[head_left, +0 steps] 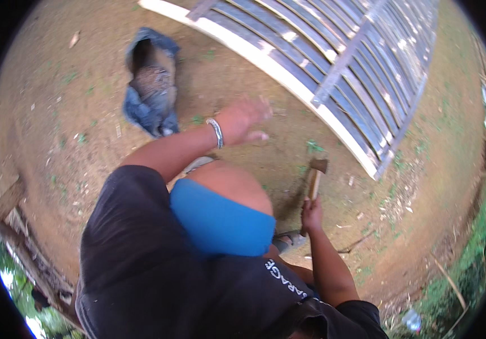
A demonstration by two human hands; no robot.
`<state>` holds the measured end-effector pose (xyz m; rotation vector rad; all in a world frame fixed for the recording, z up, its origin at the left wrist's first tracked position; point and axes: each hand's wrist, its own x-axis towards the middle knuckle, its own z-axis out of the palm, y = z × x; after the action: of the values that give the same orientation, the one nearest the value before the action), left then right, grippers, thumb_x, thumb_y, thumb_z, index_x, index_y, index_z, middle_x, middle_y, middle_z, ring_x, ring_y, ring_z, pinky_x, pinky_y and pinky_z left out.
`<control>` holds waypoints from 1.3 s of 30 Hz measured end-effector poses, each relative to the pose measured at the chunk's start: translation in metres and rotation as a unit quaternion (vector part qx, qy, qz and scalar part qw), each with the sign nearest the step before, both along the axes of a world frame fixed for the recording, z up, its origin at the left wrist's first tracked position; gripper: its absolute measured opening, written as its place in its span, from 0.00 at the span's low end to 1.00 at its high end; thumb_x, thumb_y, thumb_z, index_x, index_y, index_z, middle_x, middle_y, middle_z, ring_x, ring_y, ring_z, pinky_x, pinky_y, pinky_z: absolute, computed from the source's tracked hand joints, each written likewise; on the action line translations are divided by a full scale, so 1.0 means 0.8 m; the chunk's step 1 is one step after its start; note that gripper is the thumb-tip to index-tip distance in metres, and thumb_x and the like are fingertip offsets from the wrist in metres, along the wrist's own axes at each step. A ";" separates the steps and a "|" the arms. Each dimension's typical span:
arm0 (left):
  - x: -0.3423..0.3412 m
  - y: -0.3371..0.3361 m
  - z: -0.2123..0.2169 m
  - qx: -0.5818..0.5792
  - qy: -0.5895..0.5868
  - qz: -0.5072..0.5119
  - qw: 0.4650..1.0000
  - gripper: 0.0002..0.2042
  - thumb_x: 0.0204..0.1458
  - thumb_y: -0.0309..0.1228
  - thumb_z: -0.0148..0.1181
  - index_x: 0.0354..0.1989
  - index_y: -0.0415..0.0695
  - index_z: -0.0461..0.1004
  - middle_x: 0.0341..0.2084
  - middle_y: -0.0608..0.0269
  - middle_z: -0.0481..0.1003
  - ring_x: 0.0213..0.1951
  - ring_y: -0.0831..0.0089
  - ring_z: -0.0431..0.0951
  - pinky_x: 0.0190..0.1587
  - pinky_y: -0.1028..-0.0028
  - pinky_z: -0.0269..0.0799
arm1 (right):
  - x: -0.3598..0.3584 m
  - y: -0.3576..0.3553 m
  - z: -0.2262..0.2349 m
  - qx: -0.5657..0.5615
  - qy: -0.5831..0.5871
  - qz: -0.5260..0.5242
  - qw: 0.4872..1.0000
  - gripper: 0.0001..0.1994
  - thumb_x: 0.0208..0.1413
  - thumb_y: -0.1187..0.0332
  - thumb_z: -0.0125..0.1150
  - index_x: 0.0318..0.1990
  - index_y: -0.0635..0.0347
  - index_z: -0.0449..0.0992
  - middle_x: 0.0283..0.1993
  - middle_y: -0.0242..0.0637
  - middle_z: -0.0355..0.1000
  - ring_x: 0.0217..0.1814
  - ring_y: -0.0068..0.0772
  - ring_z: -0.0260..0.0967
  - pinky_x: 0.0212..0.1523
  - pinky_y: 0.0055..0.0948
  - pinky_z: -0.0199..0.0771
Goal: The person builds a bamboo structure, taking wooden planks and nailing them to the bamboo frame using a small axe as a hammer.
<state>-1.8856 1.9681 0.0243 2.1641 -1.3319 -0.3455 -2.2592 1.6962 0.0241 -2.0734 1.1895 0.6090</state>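
My right hand is wrapped round the wooden handle of a hatchet, whose dark, rusty-looking head points away from me. My left hand, a silvery bracelet on its wrist, is raised over the ground with fingers stretched out and nothing in it. Motion blurs those fingers a little. Beyond and to the right of both hands lies a large slatted panel with a pale edge rail and a crossbar. Neither hand touches it.
Bare brown soil with small weeds spreads around me. A crumpled blue open container with brownish contents lies at the far left. Logs line the left edge. Grass and a piece of clear plastic litter are at the right.
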 end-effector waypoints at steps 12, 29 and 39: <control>0.058 0.218 0.042 0.019 0.099 0.616 0.781 0.11 0.58 0.34 0.62 0.44 0.42 0.82 0.36 0.50 0.83 0.38 0.57 0.84 0.44 0.66 0.77 | 0.040 -0.022 0.028 0.055 -0.006 0.005 0.998 0.14 0.69 0.66 0.52 0.58 0.58 0.65 0.25 0.35 0.69 0.24 0.31 0.68 0.27 0.36 0.70; 0.117 0.241 -0.033 0.118 0.117 0.579 0.798 0.14 0.49 0.32 0.69 0.44 0.43 0.82 0.38 0.55 0.83 0.43 0.57 0.83 0.49 0.64 0.77 | 0.049 0.019 0.028 0.096 -0.021 -0.125 0.987 0.09 0.69 0.67 0.50 0.53 0.53 0.61 0.21 0.27 0.61 0.16 0.21 0.59 0.15 0.27 0.62; 0.108 0.285 -0.031 0.016 0.212 0.585 0.783 0.14 0.49 0.26 0.66 0.45 0.41 0.81 0.35 0.59 0.85 0.39 0.68 0.85 0.46 0.71 0.78 | 0.027 0.003 0.003 0.058 -0.026 -0.083 0.995 0.11 0.68 0.66 0.53 0.54 0.55 0.63 0.22 0.30 0.65 0.18 0.24 0.63 0.18 0.30 0.65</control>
<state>-1.7992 2.1960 -0.0008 2.2905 0.3714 -0.2888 -2.2376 1.6985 0.0265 -1.8613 1.2525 0.5285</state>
